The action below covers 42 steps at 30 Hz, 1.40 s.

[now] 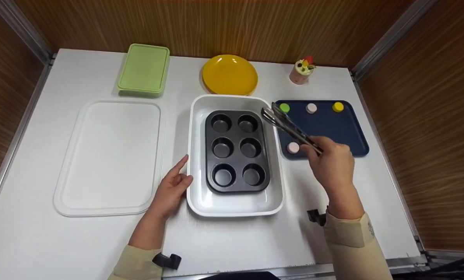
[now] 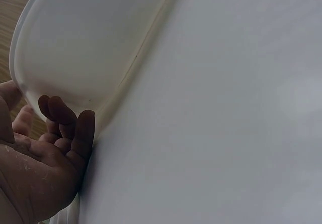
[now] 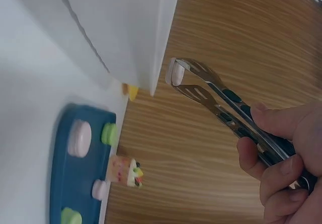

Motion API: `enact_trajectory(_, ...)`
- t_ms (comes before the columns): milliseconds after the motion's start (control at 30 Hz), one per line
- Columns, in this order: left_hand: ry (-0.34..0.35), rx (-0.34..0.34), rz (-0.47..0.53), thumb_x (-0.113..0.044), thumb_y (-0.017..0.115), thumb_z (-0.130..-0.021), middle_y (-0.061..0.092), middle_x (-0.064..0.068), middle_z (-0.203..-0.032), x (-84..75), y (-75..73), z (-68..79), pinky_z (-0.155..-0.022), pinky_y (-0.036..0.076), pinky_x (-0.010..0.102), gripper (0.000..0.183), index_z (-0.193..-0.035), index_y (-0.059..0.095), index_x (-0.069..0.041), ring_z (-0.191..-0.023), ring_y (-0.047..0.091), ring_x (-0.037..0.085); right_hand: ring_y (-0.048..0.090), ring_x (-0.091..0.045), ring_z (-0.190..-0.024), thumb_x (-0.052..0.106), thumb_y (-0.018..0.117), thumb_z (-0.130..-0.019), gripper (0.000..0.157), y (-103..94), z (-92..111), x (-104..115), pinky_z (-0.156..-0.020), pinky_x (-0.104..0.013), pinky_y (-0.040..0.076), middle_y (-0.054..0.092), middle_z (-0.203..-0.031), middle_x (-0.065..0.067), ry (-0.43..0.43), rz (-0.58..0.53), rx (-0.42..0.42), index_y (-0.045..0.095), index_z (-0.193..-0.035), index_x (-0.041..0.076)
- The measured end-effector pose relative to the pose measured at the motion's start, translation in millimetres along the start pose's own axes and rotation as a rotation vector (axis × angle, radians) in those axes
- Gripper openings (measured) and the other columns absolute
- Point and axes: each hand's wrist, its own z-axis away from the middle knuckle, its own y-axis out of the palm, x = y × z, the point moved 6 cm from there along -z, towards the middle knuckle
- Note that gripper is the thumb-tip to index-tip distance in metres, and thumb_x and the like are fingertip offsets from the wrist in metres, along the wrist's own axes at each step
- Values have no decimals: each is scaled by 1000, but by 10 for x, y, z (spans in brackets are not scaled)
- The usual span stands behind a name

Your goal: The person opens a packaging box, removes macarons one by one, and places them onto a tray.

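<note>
My right hand grips metal tongs above the right rim of a white rectangular container. In the right wrist view, a pale pink macaron is pinched between the tongs' slotted tips; the head view does not show it clearly. A dark muffin tin lies inside the container, its cups showing nothing in them. My left hand touches the container's left outer wall with loosely extended fingers. Right of the container, a navy tray carries green, yellow and pink macarons.
A flat white lid lies at the left. Behind are a green lidded box, a yellow plate close to the container's far rim, and a dessert cup with fruit. Wood-patterned panels enclose the table's back and sides.
</note>
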Motion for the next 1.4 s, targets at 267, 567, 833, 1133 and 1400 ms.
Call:
enact_trajectory(267,5,0,-16,-3,63,-105,56,4,-82,7,-6,-3,-70,45,23,62,-162,41,-7,-74,50,12,73,-44,-75,10,84,-92,25,-242,77,-176,-62,-59,55,76,-93,-26,50,21,-51,78,-111,-7)
enact_trajectory(567,7,-5,-25,-1,63,-104,58,6,-82,8,-7,-5,-69,46,22,62,-162,42,-7,-73,52,11,75,-42,-88,17,80,-97,27,-532,180,-536,-68,-39,51,77,-103,-25,213,83,-83,79,-116,-3)
enact_trajectory(833,10,-3,-15,1,62,-104,59,10,-82,12,-2,-4,-69,48,23,62,-162,41,-6,-73,54,12,72,-36,-89,21,77,-100,32,-764,241,-918,-67,-20,37,75,-113,-25,372,116,-88,77,-121,-3)
enact_trajectory(1133,4,-3,-6,-1,62,-105,57,6,-82,6,-1,0,-69,46,23,62,-162,41,-7,-72,52,10,67,-42,-104,27,71,-103,40,-909,380,-1401,-81,-46,45,73,-115,-27,535,176,-53,74,-128,-4)
enact_trajectory(1400,-1,-1,1,-1,62,-104,56,4,-81,12,1,-2,-70,47,22,62,-163,40,-6,-73,52,9,63,-49,-114,32,67,-105,47,-824,517,-1743,-94,-63,44,71,-120,-30,613,181,56,70,-133,-6)
